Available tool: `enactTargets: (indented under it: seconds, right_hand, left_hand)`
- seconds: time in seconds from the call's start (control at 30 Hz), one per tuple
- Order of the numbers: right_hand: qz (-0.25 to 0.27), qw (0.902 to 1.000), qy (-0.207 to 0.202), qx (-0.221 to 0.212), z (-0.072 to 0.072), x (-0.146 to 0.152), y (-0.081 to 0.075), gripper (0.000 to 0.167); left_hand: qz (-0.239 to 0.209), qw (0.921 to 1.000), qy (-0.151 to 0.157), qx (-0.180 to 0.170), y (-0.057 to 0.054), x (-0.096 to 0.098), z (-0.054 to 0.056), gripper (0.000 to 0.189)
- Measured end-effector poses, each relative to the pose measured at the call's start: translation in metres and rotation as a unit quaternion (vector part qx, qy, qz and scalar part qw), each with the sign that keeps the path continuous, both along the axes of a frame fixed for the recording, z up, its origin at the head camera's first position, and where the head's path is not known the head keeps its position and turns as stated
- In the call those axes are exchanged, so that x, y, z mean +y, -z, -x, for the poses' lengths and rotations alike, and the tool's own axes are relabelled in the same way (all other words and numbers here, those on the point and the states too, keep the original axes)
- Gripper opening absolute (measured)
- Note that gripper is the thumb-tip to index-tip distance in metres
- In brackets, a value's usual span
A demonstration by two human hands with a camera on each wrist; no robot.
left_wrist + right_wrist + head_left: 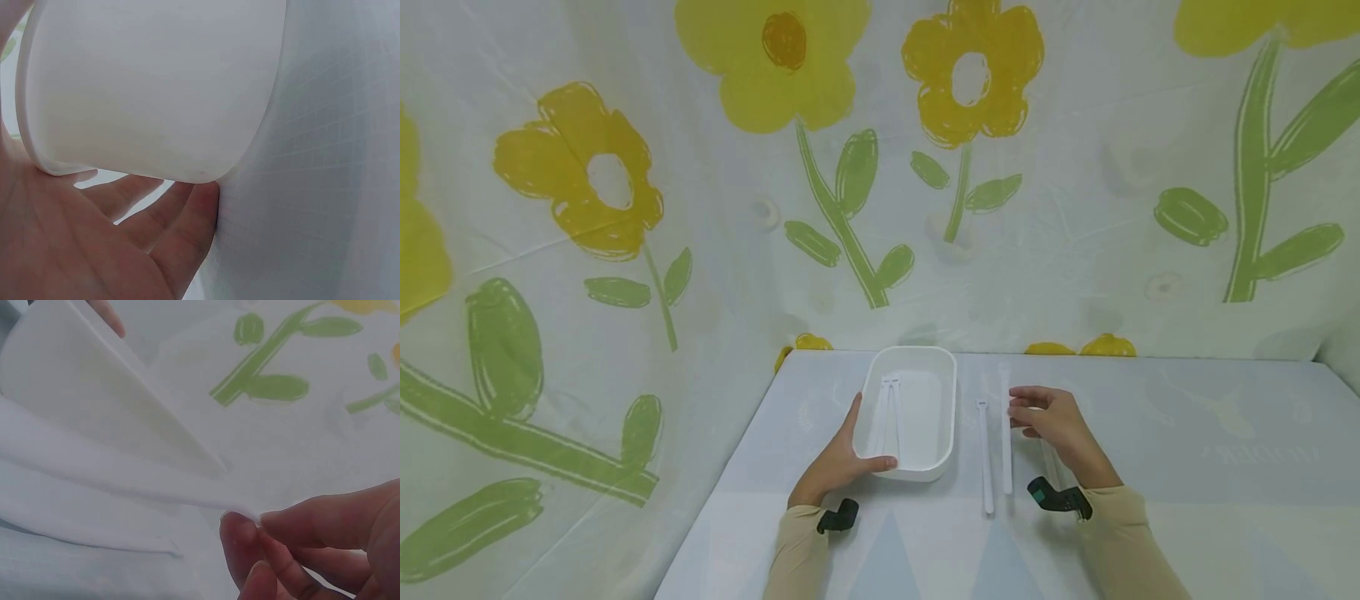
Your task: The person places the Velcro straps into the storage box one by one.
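- Our left hand holds the white tray at its near-left corner, thumb over the near rim, fingers against the outer wall.
- Inside the tray, toward its left side, lie at least two pale sticks; we would count those as done.
- Just right of the tray, a loose stick lies on the worktop; we judge it left to do.
- Beside that, our right hand pinches the held stick between thumb and finger, outside the tray, so its part looks unfinished.
- Below the right hand shows a pale strip; we cannot tell whether it is another stick.
- For room, the worktop's left edge runs near our left hand, and the flowered cloth stands close behind the tray.
- Between tray and held stick we have only a narrow gap; the worktop stretches widest to the right.
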State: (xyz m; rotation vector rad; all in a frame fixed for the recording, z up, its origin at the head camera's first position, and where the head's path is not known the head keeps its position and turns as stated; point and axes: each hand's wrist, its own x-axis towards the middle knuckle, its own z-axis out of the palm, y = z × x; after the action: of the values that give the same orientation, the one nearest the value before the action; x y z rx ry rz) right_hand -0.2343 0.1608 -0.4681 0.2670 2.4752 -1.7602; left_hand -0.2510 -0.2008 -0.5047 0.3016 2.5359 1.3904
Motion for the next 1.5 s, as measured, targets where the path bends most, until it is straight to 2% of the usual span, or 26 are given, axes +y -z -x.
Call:
enactTargets:
  seconds: [0.17,0.37,0.57,0.9,1.2,1.5]
  right_hand:
    - [0.014,0.9999,0.005,-0.006,-0.002,-0.002,-0.001,0.043]
    - [0.027,0.9996,0.006,0.011,-0.003,-0.002,-0.004,0.045]
    - [0.042,0.999,0.009,0.011,-0.001,-0.002,-0.008,0.046]
    - [0.057,0.9978,-0.006,0.033,0.007,-0.007,-0.026,0.048]
    - [0.069,0.997,-0.015,0.032,0.016,-0.015,-0.033,0.047]
    - [0.068,0.9969,-0.013,0.038,0.023,-0.028,-0.043,0.044]
  left_hand:
    - [0.004,1.0,0.002,0.003,0.001,-0.001,-0.001,0.142]
    - [0.002,1.0,0.0,0.003,0.003,-0.001,0.0,0.142]
    - [0.003,1.0,-0.002,0.006,0.0,0.0,0.001,0.139]
    - [0.004,1.0,-0.004,0.005,-0.001,0.0,0.001,0.138]
    - [0.003,1.0,0.001,0.006,0.002,0.0,0.002,0.142]
    - [0.007,0.9999,-0.007,0.003,-0.001,0.001,0.001,0.138]
